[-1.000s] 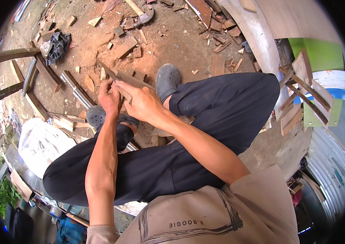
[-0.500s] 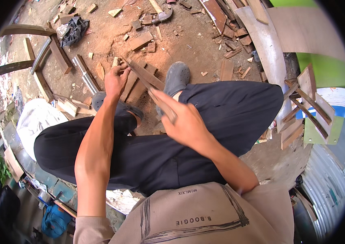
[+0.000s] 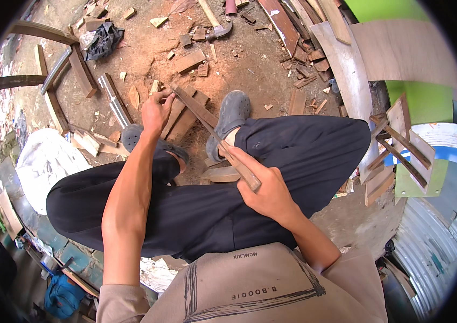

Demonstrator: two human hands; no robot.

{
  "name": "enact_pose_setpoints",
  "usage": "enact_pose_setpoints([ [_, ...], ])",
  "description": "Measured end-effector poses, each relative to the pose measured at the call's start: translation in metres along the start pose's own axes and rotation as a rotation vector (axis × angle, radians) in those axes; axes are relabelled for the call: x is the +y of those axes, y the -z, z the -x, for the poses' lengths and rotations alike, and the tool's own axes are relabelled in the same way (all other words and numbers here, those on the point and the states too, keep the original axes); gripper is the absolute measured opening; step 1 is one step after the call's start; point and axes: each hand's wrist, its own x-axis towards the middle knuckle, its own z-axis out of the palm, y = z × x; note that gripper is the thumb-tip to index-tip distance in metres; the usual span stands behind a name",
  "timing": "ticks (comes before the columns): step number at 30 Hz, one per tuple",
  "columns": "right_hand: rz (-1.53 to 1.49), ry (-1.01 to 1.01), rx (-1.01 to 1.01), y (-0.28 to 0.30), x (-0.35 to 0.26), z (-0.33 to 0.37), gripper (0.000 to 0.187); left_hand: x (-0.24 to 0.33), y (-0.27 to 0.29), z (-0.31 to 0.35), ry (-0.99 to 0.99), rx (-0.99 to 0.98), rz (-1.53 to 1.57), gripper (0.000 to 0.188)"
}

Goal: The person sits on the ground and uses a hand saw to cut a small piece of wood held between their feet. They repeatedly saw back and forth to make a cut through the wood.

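My right hand [image 3: 270, 192] is closed around the wooden handle of a long, narrow, dark-bladed tool [image 3: 202, 114]. Its blade slants up and left, past my shoe, toward my left hand; what kind of blade it is I cannot tell. My left hand [image 3: 156, 112] is closed in a pinch, fingertips right beside the blade's far end. Whether they grip the blade or a small piece is hidden. Below and beside that hand, wooden boards [image 3: 185, 119] lie on the ground between my feet. Another wood block [image 3: 221, 174] lies nearer, by my right heel.
A hammer [image 3: 218, 31] lies on the dirt ahead, among wood offcuts [image 3: 189, 61] and orange dust. At left are a wooden frame [image 3: 82, 72], a black plastic bag [image 3: 104, 41] and a white sack [image 3: 49, 161]. Boards, small wooden stands [image 3: 398, 145] and corrugated sheet [image 3: 427, 247] stand at right.
My right hand has drawn back toward me and to the right with the tool's handle. My left hand stays pinched near the blade's far end. The view has shifted slightly.
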Motion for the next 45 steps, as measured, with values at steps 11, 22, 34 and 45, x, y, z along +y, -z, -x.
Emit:
enact_pose_setpoints([
  [11, 0.016, 0.017, -0.007, -0.039, 0.049, -0.137, 0.063, -0.004, -0.008, -0.012, -0.029, 0.028, 0.020, 0.028],
  [22, -0.015, 0.071, 0.048, 0.006, 0.018, -0.019, 0.069, 0.001, -0.010, 0.004, -0.107, 0.104, 0.001, 0.022],
  [34, -0.026, 0.071, 0.074, -0.019, 0.040, -0.059, 0.068, 0.000, -0.012, 0.004, -0.082, 0.074, 0.039, 0.020],
  [45, 0.017, 0.028, 0.044, -0.035, 0.051, -0.140, 0.060, 0.002, -0.023, 0.000, -0.084, 0.074, 0.067, 0.022],
])
